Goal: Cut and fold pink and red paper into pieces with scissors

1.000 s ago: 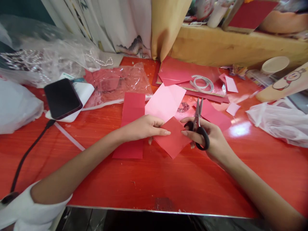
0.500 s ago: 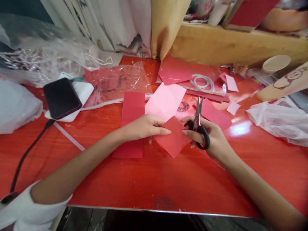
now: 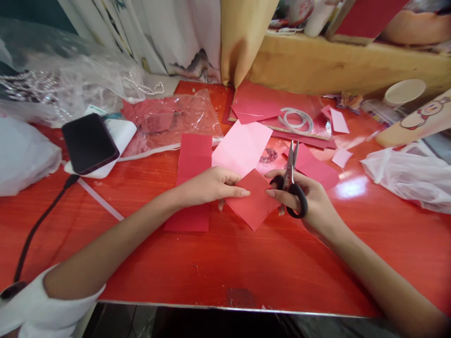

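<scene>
Between my hands is a folded square of red paper (image 3: 254, 206), turned so one corner points toward me. My left hand (image 3: 214, 188) pinches its left corner, thumb on top. My right hand (image 3: 308, 197) has the black-handled scissors (image 3: 290, 164) hooked on it, blades pointing away and slightly apart; its thumb and a finger also touch the paper's right corner. Beneath and beyond lies a pale pink sheet (image 3: 241, 145). A long red paper strip (image 3: 195, 159) passes under my left hand and forearm. Another red piece (image 3: 315, 166) rests behind my right hand.
On the left are a phone (image 3: 89, 143) atop a white device, a cable (image 3: 38, 225) and plastic bags (image 3: 26, 155). Red sheets (image 3: 257, 101) with a coiled white strip (image 3: 296, 119) lie at the back. A clear bag (image 3: 412, 176) and a paper cup (image 3: 419, 115) are at right.
</scene>
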Motion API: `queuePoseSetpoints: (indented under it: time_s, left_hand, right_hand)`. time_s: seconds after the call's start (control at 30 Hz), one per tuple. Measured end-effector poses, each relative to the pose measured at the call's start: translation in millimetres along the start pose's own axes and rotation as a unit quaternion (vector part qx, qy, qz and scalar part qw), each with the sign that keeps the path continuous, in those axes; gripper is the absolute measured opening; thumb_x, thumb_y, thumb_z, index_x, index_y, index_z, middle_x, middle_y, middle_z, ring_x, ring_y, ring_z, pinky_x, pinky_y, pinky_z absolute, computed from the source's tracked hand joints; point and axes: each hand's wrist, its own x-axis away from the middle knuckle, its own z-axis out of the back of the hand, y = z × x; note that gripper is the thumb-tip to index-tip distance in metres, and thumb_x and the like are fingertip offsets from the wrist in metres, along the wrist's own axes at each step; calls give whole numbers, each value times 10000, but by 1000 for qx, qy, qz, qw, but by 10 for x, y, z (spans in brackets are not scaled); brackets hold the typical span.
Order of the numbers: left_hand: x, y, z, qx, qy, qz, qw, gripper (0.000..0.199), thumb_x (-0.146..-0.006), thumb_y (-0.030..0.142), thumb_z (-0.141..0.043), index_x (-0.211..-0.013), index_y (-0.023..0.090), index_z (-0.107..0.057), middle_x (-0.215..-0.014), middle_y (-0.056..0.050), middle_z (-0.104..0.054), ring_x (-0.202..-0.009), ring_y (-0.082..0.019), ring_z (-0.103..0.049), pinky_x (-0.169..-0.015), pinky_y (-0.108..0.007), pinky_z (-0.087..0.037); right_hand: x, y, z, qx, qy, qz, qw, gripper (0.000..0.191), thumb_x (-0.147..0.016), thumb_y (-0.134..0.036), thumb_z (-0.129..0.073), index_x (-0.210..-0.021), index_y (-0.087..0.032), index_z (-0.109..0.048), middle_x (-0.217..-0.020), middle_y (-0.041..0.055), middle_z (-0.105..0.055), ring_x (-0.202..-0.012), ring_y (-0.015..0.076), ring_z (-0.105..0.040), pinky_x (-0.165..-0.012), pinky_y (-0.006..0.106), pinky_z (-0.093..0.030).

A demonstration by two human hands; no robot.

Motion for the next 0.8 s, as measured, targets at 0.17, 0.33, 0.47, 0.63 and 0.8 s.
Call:
queuePoseSetpoints:
  time_s: [0.17,0.33,0.47,0.63,0.8]
  left_hand:
    - [-9,-27,-5,-1,-2,6,1000,260,-749,343,-567,-898,149,-653,-753,-11,-620,-590,-94,-538,-493,-194,-431]
    - [-22,-34,-41,-5,-17,0,1000,275,-731,336,-597,-917,140,-649,-860,-23,-655,-744,-134,-591,-629,-216,-443]
    - [-26,-26,-85,5,-11,-8,1000,310,-713,360,-626,-944,155,-645,-937,-28,-661,-850,-167,-600,-701,-239,-448]
    - [-25,-50,-167,86,-15,4,996,319,-690,348,-659,-952,168,-644,-966,-40,-666,-841,-165,-613,-684,-243,-465]
    - [-36,-96,-246,66,13,-1,998,320,-649,321,-691,-917,149,-652,-909,-45,-674,-805,-175,-616,-660,-257,-471]
  right_hand:
    - [2,-7,2,-1,0,-6,1000,280,-708,-230,-676,-976,-223,-593,-700,-32,-509,-481,58,-463,-406,177,-433]
    - [11,-17,-15,19,-8,-2,1000,269,-706,-236,-678,-963,-224,-597,-727,-24,-514,-508,60,-452,-408,169,-410]
    - [16,-35,-21,35,-16,12,999,268,-693,-235,-688,-946,-219,-601,-742,-19,-520,-525,62,-453,-426,169,-406]
    - [54,-50,-19,60,-40,22,997,288,-700,-260,-688,-972,-233,-595,-777,-5,-544,-574,86,-495,-459,184,-437]
    - [83,-46,-37,79,-50,35,995,284,-720,-294,-672,-985,-235,-587,-778,4,-554,-588,101,-502,-495,208,-446]
